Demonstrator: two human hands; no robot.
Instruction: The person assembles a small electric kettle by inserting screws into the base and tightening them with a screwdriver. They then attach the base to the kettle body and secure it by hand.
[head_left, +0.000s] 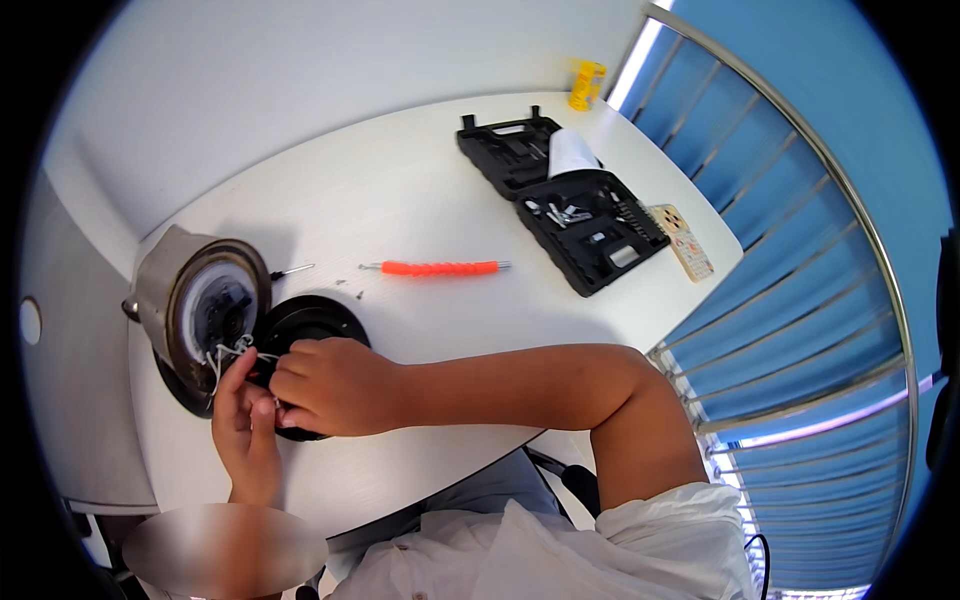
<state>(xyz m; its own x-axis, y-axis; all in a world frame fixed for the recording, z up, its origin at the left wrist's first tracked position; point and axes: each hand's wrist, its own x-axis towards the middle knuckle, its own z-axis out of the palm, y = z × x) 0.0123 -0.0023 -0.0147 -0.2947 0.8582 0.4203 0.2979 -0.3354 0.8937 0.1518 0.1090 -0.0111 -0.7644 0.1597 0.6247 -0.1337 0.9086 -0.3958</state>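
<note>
A metal kettle lies on its side at the left of the table, with its round underside facing me. White wires come loose from that underside. Beside them is my left hand, its index finger and thumb raised and bent around the wires. My right hand is closed next to it, fingers curled, and a white wire runs in among its fingertips. Beneath both hands rests a round black base piece, partly covered by the right hand. The fingertips hide the exact spot that is gripped.
An orange flexible screwdriver shaft lies mid-table, near small screws. A thin screwdriver is by the kettle. Farther right sit an opened black tool case, a patterned card and a yellow roll. Metal railing borders the right side.
</note>
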